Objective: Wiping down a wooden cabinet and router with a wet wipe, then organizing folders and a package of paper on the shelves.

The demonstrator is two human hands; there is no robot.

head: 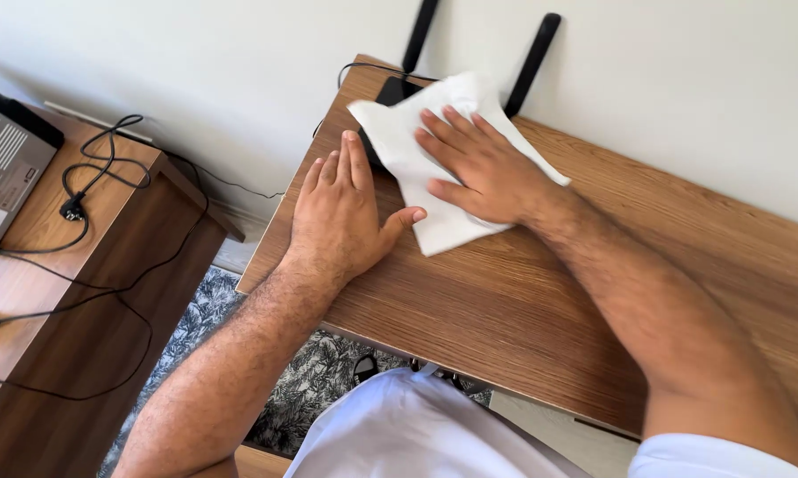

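Note:
My right hand (483,168) presses flat on a white cloth (421,133) that lies over a black router (388,91) at the back left corner of a wooden table (523,301). Two black antennas (533,62) stick up from the router against the wall. My left hand (344,212) rests palm down on the table top just left of the cloth, fingers together, thumb touching the cloth's lower edge. It holds nothing.
A lower wooden cabinet (80,265) stands to the left with a grey device (5,168) and black cables (98,168) on it. A patterned rug (310,381) covers the floor between them. The white wall (682,88) runs right behind the table.

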